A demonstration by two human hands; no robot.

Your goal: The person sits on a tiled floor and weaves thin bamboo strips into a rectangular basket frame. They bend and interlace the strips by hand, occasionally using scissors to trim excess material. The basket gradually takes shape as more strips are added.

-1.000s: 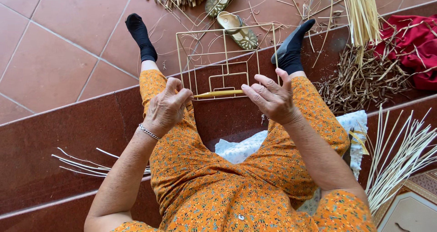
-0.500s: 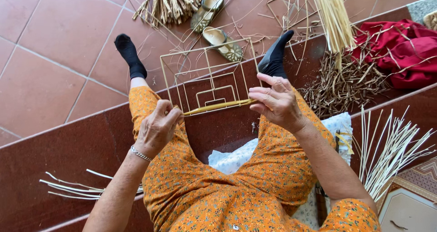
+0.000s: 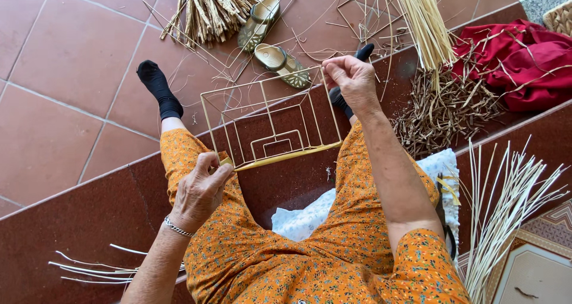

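Wire frame (image 3: 271, 122), a thin rectangular grid with nested smaller rectangles, sits across the lap between the knees, above the dark red step (image 3: 71, 220). Left hand (image 3: 199, 188) grips its lower left corner, fingers closed together on the wrapped yellow bottom bar (image 3: 286, 155). Right hand (image 3: 351, 80) pinches the upper right corner, thumb and fingertips pressed together there. Whether a strand runs between those fingertips cannot be made out. Part of the frame's right edge is hidden by the right hand. White cloth (image 3: 304, 217) lies partly covered by the orange dress. Loose pale reeds (image 3: 506, 214) lie to the right, cut off at the lower edge. Two sandals (image 3: 274, 42) rest on the tiles beyond the frame.
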